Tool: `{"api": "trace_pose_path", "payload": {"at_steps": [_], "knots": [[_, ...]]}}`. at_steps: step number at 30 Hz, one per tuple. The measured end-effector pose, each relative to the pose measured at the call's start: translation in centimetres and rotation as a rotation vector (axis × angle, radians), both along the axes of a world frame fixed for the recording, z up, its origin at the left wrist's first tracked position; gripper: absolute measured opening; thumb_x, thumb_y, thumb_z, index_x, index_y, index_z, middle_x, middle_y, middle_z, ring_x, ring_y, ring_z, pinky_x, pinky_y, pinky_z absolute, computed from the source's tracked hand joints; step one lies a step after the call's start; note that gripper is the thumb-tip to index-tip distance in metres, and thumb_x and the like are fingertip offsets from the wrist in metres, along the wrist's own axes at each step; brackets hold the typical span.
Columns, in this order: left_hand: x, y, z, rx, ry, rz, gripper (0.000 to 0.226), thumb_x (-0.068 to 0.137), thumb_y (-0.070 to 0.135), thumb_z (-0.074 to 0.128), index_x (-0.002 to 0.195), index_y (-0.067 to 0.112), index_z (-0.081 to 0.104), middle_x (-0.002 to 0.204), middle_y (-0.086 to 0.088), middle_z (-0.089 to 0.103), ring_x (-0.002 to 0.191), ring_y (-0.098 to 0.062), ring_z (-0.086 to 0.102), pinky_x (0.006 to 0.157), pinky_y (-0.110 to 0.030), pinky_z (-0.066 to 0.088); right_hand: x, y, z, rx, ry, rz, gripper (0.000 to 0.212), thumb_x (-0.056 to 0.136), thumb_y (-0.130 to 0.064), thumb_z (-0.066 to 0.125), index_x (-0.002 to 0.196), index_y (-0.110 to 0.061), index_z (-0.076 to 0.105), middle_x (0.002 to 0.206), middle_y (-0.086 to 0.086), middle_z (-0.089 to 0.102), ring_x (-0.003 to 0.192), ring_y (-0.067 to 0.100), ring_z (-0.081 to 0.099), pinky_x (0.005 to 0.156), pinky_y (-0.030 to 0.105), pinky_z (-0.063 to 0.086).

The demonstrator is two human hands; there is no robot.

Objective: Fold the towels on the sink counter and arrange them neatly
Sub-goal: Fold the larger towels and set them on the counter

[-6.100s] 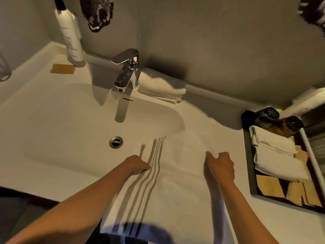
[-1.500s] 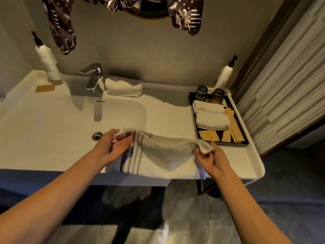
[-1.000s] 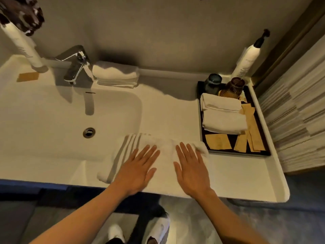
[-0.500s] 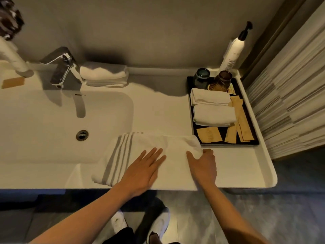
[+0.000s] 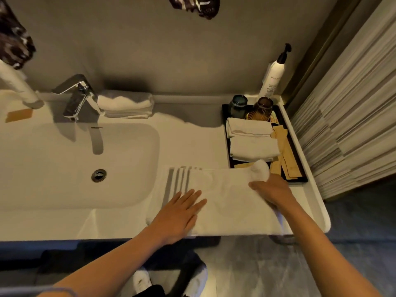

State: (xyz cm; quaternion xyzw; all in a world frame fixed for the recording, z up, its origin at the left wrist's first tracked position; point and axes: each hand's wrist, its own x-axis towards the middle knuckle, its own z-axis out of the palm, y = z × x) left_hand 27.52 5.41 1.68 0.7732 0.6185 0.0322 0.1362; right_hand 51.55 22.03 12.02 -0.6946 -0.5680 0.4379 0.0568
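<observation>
Since a moment ago, the right hand (image 5: 271,190) has been lifting the right end of the striped towel (image 5: 216,196) up off the worktop (image 5: 120,224), near the black tray (image 5: 301,170). From the head camera, its fingers are closing around that white end, probably to be folding it over to the left. The left hand (image 5: 177,213) is lying flat with fingers spread wide, holding nothing, pressing the towel down so it is not sliding. This towel is sitting at the front edge, right of the sink (image 5: 64,163). Another folded towel (image 5: 126,105) is waiting by the tap (image 5: 75,96), and two are resting in the tray.
</observation>
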Motion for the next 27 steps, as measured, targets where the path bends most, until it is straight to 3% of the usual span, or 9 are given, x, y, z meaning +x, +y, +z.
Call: {"api": "trace_pose_path", "payload": {"at_steps": [3, 7, 11, 14, 16, 18, 21, 24, 27], "knots": [[1.1, 1.2, 0.7, 0.063, -0.188, 0.06, 0.044, 0.102, 0.037, 0.034, 0.14, 0.025, 0.053, 0.156, 0.0, 0.037, 0.144, -0.019, 0.032, 0.117, -0.042, 0.03, -0.2, 0.3, 1.6, 0.003, -0.159, 0.095, 0.033, 0.081, -0.034, 0.067, 0.1, -0.01, 0.058, 0.096, 0.009, 0.062, 0.088, 0.026, 0.06, 0.073, 0.036, 0.051], [0.1, 0.7, 3.1, 0.002, -0.589, 0.472, 0.028, 0.101, 0.033, 0.045, 0.109, 0.022, 0.07, 0.107, 0.008, 0.067, 0.094, -0.008, 0.061, 0.083, -0.022, 0.048, -3.9, -0.6, 4.5, -0.109, 0.149, 0.065, 0.014, 0.082, -0.022, 0.059, 0.089, -0.01, 0.057, 0.092, 0.01, 0.064, 0.078, 0.024, 0.06, 0.067, 0.031, 0.045], [-2.3, 1.7, 4.1, -0.506, -1.514, 1.097, 0.047, 0.105, 0.038, 0.036, 0.111, 0.003, 0.066, 0.099, -0.015, 0.073, 0.087, -0.023, 0.07, 0.084, -0.034, 0.054, -10.7, -3.8, 4.2, -0.09, 0.354, 0.06, 0.017, 0.083, -0.024, 0.062, 0.094, -0.013, 0.058, 0.09, 0.008, 0.066, 0.082, 0.025, 0.067, 0.059, 0.032, 0.056], [-4.1, 1.3, 4.8, -0.517, -1.88, 1.286, 0.065, 0.1, 0.056, 0.036, 0.119, 0.002, 0.066, 0.112, -0.023, 0.07, 0.109, -0.036, 0.065, 0.102, -0.046, 0.047, -15.2, -7.5, 1.1, -0.259, 0.483, 0.143, 0.017, 0.086, -0.023, 0.057, 0.081, -0.008, 0.062, 0.077, 0.01, 0.065, 0.074, 0.024, 0.063, 0.068, 0.038, 0.055], [-5.1, 0.7, 5.4, -0.44, -1.78, 1.284, 0.053, 0.097, 0.053, 0.048, 0.119, 0.008, 0.066, 0.109, -0.018, 0.073, 0.105, -0.034, 0.067, 0.093, -0.043, 0.052, -15.9, -9.1, -1.0, -0.31, 0.455, 0.242, 0.014, 0.086, -0.013, 0.056, 0.084, -0.006, 0.069, 0.087, 0.008, 0.07, 0.081, 0.022, 0.064, 0.081, 0.04, 0.055], [-5.5, -0.1, 5.4, -0.295, -1.306, 1.235, 0.045, 0.094, 0.041, 0.06, 0.127, 0.011, 0.055, 0.104, -0.008, 0.072, 0.096, -0.025, 0.068, 0.079, -0.034, 0.054, -14.8, -9.3, -2.4, -0.148, 0.48, 0.231, 0.023, 0.087, 0.0, 0.054, 0.094, -0.007, 0.074, 0.098, 0.003, 0.073, 0.089, 0.014, 0.066, 0.09, 0.031, 0.055], [-5.4, -1.4, 4.0, 0.167, -0.507, 0.896, 0.046, 0.095, 0.026, 0.056, 0.138, 0.014, 0.045, 0.127, -0.004, 0.058, 0.112, -0.022, 0.058, 0.093, -0.033, 0.049, -12.9, -9.1, -3.3, 0.438, 0.312, 0.315, 0.033, 0.091, 0.0, 0.044, 0.101, -0.017, 0.071, 0.107, -0.003, 0.071, 0.097, 0.006, 0.063, 0.089, 0.019, 0.047], [-3.8, -1.2, 1.8, 0.19, -0.252, 0.399, 0.049, 0.103, 0.027, 0.04, 0.15, 0.013, 0.036, 0.157, -0.004, 0.034, 0.144, -0.019, 0.032, 0.12, -0.033, 0.023, -13.2, -8.9, -6.2, 0.741, 0.011, 0.708, 0.041, 0.098, -0.019, 0.036, 0.131, -0.014, 0.059, 0.141, 0.005, 0.055, 0.134, 0.019, 0.046, 0.115, 0.035, 0.03], [-3.4, -0.8, 0.3, 0.031, -0.139, 0.34, 0.058, 0.106, 0.04, 0.019, 0.158, 0.017, 0.008, 0.165, 0.001, 0.002, 0.151, -0.011, -0.002, 0.124, -0.033, -0.001, -13.2, -9.1, -9.1, 0.721, -0.251, 0.9, 0.054, 0.104, -0.038, 0.022, 0.151, -0.014, 0.033, 0.159, 0.007, 0.028, 0.149, 0.021, 0.02, 0.12, 0.044, 0.01]]}}
